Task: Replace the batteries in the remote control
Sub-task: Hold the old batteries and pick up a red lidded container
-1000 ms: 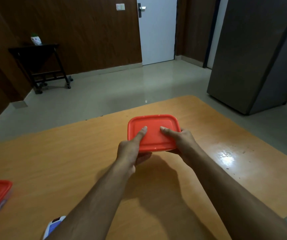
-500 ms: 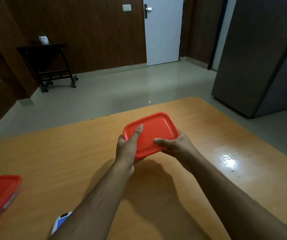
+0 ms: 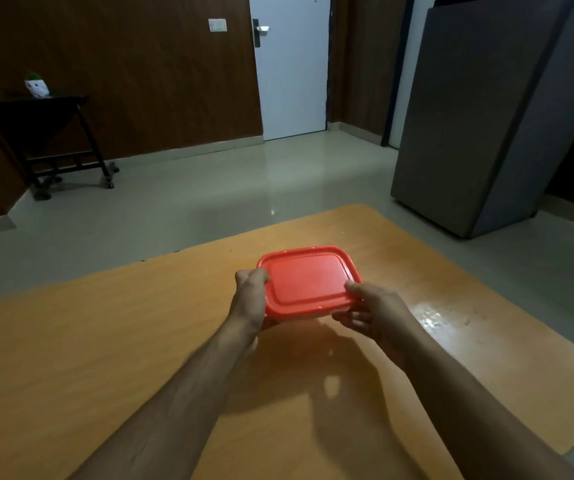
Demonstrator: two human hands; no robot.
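Observation:
A red-lidded container (image 3: 308,280) is held above the middle of the orange wooden table (image 3: 105,341). My left hand (image 3: 249,299) grips its left edge, thumb on the lid's corner and fingers curled underneath. My right hand (image 3: 373,315) holds the near right corner, thumb on the lid's rim and fingers below the box. What is inside the container is hidden. No remote control or batteries show in this view.
The table's far edge runs diagonally behind the container, its right edge close by. A grey cabinet (image 3: 486,116) stands on the floor at right. A dark side table (image 3: 39,133) with a small white pot (image 3: 36,86) stands at the left wall. A white door (image 3: 290,64) is at the back.
The view has swung right, so the second red container and the white-blue object at lower left have left the frame. Both thumbs have slid from the lid's top to its edges.

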